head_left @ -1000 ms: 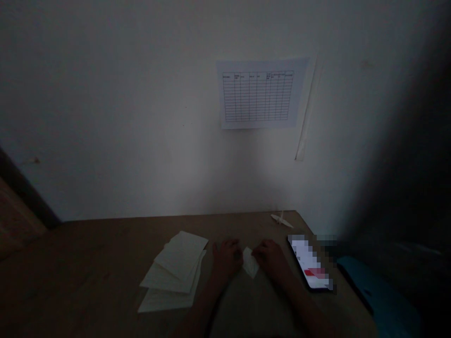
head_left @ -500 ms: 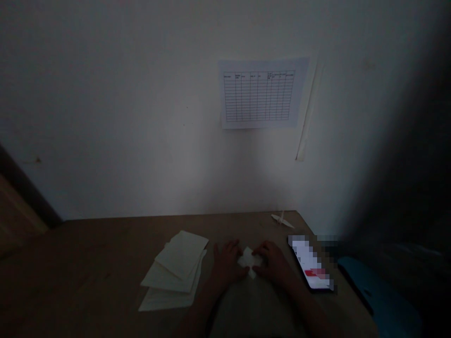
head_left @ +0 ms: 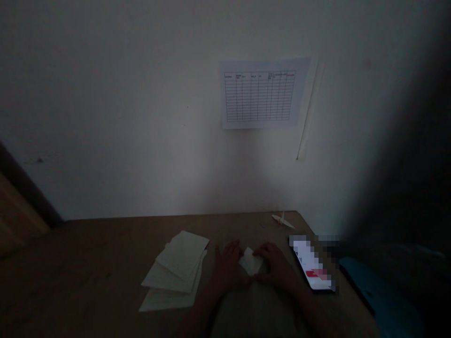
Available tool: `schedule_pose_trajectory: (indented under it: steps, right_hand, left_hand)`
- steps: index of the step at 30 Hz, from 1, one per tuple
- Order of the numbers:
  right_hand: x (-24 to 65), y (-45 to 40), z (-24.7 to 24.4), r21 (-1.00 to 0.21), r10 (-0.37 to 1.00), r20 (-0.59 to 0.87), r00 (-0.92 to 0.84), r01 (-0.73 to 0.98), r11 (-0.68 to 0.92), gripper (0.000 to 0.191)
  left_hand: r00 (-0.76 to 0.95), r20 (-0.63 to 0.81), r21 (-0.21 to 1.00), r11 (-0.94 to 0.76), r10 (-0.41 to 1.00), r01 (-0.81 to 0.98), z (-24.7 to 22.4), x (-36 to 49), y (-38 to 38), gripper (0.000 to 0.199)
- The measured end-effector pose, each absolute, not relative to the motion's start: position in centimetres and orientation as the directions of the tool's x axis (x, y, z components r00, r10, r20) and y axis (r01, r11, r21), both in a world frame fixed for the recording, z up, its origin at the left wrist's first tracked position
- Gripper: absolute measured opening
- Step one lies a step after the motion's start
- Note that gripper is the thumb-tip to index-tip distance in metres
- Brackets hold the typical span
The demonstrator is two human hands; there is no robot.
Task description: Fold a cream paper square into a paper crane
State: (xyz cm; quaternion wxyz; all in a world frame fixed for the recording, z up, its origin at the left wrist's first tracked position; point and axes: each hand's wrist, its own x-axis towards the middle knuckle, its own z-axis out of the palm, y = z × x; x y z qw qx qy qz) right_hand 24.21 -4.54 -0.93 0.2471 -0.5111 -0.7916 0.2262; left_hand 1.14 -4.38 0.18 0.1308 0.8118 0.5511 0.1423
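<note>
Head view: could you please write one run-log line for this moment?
left hand, right hand: at folded paper; paper sheets: overlapping, left; smartphone: lit, right; origami crane: beyond smartphone

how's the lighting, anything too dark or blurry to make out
Head view: dim overall, sinking to near black at far right; head view: soft shadow on the wall below the printed sheet, whose headings are unreadable; head view: phone screen brightest, partly masked by coarse blocks; head view: left grip and right grip dark, finger contact with the small paper hard to judge.
</note>
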Motion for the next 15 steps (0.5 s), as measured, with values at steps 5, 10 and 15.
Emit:
schedule_pose_trajectory:
  steps: [5,10,15]
  right_hand:
    - [24.3,-4.8,-1.1,-0.602,0.918,0.194,-0.345,0.698,0.389,0.064]
    - [24.0,-4.3,-1.2,-0.641,0.926,0.249,-0.285,0.668,0.378,0.023]
    - [23.6,-3.2,-1.5,-0.596,0.935,0.25,-0.25,0.722,0.352,0.016]
  left_hand:
    - [0.365,0.11,0.378,-0.379,0.924,0.845,0.1,0.8,-4.3,0.07]
    - [0.308,0.121,0.391,-0.331,0.944,0.859,0.3,0.8,-4.1,0.034]
    - [0.244,0.172,0.394,-0.294,0.954,0.871,0.4,1.3,-3.5,0.025]
